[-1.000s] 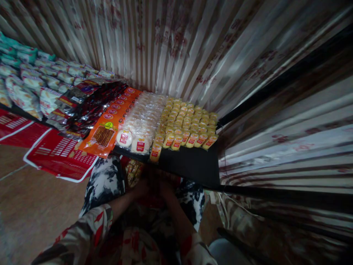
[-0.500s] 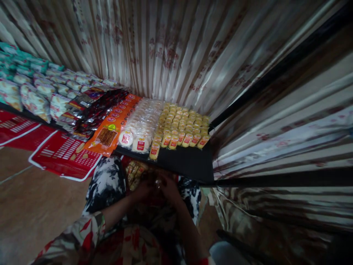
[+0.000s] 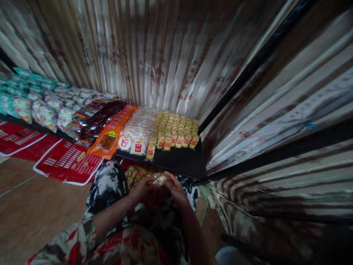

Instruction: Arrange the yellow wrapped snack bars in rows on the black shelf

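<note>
Nearest the viewpoint, a floral sleeve (image 3: 74, 241) is seen on the left arm, with both forearms extended forward over the lap. A small shiny wrapped packet (image 3: 160, 179) is held at lap height between the left hand (image 3: 142, 188) and the right hand (image 3: 175, 187). The fingers of both hands are drawn in narrowly about its two ends; the exact placing of the fingertips is obscured by poor light. Just beside and below the left hand, a pile of wrapped packets (image 3: 134, 176) is gathered between the knees, flanked by black-and-white trousers (image 3: 106, 182).

Beyond the knees, a black shelf (image 3: 179, 162) is crossed by rows of goods. Yellow packets (image 3: 176, 129) are ranked toward its right end; to their left are placed clear-wrapped white packets (image 3: 139, 127), an orange bag (image 3: 110, 134), dark red packets (image 3: 102, 121), white printed bags (image 3: 45, 112) and green bags (image 3: 33, 86). Red printed bags (image 3: 70, 162) are seen below the shelf's front edge at left, above a tiled floor (image 3: 41, 213). Farthest back, the shelf is bordered by a striped curtain (image 3: 154, 55).
</note>
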`<state>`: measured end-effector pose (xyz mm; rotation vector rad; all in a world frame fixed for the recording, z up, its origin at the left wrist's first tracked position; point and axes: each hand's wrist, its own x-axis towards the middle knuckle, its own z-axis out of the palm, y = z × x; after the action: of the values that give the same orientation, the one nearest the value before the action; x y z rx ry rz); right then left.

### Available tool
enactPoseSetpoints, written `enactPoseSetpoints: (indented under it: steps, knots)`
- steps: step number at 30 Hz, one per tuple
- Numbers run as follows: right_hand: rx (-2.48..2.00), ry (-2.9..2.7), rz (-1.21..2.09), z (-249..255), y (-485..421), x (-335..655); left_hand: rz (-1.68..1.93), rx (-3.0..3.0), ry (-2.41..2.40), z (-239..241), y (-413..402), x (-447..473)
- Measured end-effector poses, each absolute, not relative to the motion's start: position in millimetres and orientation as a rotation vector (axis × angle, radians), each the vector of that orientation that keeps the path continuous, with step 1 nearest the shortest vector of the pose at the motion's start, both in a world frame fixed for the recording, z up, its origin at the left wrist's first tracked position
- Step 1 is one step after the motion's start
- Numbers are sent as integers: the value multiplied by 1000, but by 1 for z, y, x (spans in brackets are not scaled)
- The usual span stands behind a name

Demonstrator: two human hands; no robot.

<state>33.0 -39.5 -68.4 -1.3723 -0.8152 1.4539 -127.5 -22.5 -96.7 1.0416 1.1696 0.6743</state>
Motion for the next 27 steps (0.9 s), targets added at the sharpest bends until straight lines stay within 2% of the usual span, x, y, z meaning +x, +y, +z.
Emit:
enactPoseSetpoints:
  steps: [4,8,14,17,21,27]
  knots:
    - [-1348,-664,1456,-60,-42,37,680,1334,1277,-66,-22,-122]
    - [-1365,-617,1482,-51,-46,41,843,1818,1325,-45,-26,-117]
    - [-1145,-569,1569,-31,-54,50,1027,2331,1337,-53,-33,-108]
    - [-1169,-583,1539,-27,-55,56,1117,2549,1286,-57,-33,-106]
    - [-1246,-615,1464,-29,-54,62,1157,2593,1206,-48,-27,-102]
    - [-1171,-562,1332,-38,-51,63,1069,2294,1209,-26,-12,-83]
